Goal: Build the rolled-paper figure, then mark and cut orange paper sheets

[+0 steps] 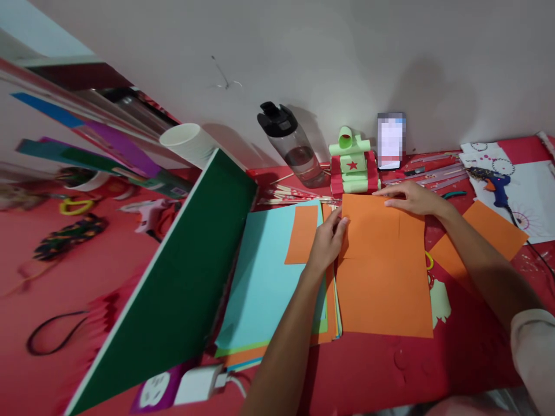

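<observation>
A large orange sheet of paper (381, 277) with faint crease lines lies in front of me on the red table. At its left edge, my left hand (327, 240) is closed with the thumb over the paper. My right hand (410, 197) grips the top edge, its fingers reaching past the edge and its thumb on the sheet. To the left sits a stack of coloured paper (269, 271), light blue on top, with a smaller orange piece (302, 234) on it. Just behind the sheet stands a green and red paper model (353, 164) with a star.
A dark green board (173, 294) leans at the left, beside a white cup (186, 141). A water bottle (299, 156) and a phone (391, 141) stand by the wall. At right are a blue glue gun (498, 188), a cut orange piece (494, 228) and a pale green scrap (440, 303).
</observation>
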`<state>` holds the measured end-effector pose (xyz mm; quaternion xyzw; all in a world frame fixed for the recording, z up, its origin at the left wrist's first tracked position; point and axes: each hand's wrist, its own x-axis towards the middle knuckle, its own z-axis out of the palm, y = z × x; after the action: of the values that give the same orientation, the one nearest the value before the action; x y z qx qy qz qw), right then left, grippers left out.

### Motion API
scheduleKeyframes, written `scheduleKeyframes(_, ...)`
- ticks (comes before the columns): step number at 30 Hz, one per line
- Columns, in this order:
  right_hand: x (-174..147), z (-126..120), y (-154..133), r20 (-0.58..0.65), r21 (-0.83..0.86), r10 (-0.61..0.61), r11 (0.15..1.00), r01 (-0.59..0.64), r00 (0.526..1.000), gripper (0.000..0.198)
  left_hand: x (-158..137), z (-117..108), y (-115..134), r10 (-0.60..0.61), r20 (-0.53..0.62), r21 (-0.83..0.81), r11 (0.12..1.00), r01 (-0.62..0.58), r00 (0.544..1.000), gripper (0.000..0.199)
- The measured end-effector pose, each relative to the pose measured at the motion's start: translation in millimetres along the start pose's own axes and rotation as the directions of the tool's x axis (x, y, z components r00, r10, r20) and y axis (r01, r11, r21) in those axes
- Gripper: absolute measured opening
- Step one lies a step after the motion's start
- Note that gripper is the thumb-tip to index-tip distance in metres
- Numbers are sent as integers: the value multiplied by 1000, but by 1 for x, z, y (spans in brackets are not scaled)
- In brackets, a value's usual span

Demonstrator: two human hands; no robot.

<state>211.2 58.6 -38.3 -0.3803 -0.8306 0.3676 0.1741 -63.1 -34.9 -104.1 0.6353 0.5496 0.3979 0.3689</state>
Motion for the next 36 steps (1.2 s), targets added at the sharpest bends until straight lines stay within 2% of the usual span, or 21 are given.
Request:
scheduleKeyframes(6, 1, 4, -2, 13, 33, -33, 999, 32, 999, 41, -1, 2, 3, 13, -30, 43, 999, -12, 999, 59)
scheduleKeyframes(11, 1, 6, -4, 11, 8, -53, 999, 53, 999, 43, -3, 5, 0, -27, -63, 74, 997, 32, 998, 65)
scheduleKeyframes(16, 1, 6, -6, -7, 20, -57, 998, 57, 998, 40, -5, 10, 5, -22, -102, 64, 998, 29, 995, 63)
scheduleKeyframes(21, -2, 4, -5, -32, 23, -27, 999, 28, 999, 38, -7, 15, 12, 18, -63, 49, 999, -14, 998, 61)
scheduleKeyframes(26, -2, 3, -4, 33, 11, -67, 998, 67, 997, 36, -9, 14, 13, -28, -52, 20, 999, 29, 998, 69)
scheduleKeyframes(32, -1, 9, -6, 90, 41, -91, 995, 88, 992, 35, -7, 10, 16, 24, -21, 56, 998, -22, 999, 44)
scheduleKeyframes(36, 0, 14, -7, 91, 64, -99, 994, 93, 991, 35, -6, 10, 15, 20, -50, 110, 994, -15, 999, 39)
